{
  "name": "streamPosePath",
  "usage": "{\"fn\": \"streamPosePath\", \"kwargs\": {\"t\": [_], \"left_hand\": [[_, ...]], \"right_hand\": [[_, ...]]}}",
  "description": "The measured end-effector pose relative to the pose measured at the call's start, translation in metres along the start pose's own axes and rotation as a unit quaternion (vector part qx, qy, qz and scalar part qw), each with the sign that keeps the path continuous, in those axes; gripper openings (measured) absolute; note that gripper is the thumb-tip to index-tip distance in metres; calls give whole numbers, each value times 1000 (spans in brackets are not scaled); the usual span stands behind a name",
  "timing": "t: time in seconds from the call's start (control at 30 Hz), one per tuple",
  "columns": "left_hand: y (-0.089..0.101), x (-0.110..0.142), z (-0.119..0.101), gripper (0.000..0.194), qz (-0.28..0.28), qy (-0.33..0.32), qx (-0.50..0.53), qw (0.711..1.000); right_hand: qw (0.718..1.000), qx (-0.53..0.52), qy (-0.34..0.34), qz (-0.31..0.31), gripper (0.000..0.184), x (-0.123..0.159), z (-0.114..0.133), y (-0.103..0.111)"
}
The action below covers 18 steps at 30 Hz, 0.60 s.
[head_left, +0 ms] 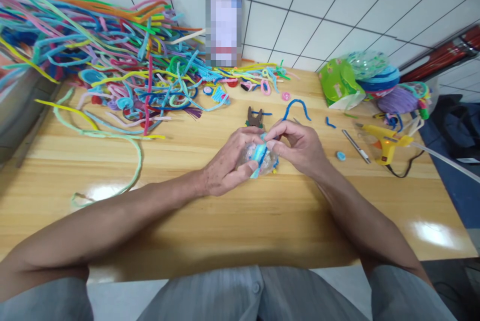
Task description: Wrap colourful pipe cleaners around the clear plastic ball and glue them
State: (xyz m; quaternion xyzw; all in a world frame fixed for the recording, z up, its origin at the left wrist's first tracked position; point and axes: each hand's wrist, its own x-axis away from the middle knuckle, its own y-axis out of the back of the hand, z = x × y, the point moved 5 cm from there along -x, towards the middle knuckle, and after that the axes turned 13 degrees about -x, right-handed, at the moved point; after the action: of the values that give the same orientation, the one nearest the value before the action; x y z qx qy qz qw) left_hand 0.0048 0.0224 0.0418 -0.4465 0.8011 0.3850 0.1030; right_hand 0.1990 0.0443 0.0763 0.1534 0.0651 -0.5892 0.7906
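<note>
At the middle of the table, my left hand (pixel 233 162) is closed around a clear plastic piece (pixel 267 162) banded with light blue and dark blue pipe cleaners. Its thumb presses on the light blue band (pixel 258 153). My right hand (pixel 298 145) pinches at the upper end of the dark blue pipe cleaner (pixel 263 150) on that piece; the fingertips partly hide the spot. Just beyond my hands lie pliers (pixel 255 117) with dark jaws. A curved blue pipe cleaner (pixel 296 102) rises behind my right hand.
A large heap of coloured pipe cleaners (pixel 123 61) fills the back left. A phone-like panel (pixel 224 28), blurred out, leans on the tiled wall. To the right are a yellow glue gun (pixel 386 142), a utility knife (pixel 356 146), a small blue disc (pixel 340 156) and a green packet (pixel 339 83).
</note>
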Motion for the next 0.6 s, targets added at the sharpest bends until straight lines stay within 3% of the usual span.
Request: {"fn": "streamPosePath", "kwargs": {"t": [0.3,0.4,0.5,0.6], "left_hand": [[-1,-1,1,42,-26,19,12,999],[1,-1,1,52,-23,33,7,999],[2,-1,3,68,-5,46,-20,999],[1,-1,5,68,26,52,-42,997]], "right_hand": [[1000,3,-5,4,4,-1,1,-1],[1000,5,-4,1,4,-1,1,-1],[1000,8,-2,-2,4,0,1,-1],[1000,13,-8,-1,4,0,2,-1]]}}
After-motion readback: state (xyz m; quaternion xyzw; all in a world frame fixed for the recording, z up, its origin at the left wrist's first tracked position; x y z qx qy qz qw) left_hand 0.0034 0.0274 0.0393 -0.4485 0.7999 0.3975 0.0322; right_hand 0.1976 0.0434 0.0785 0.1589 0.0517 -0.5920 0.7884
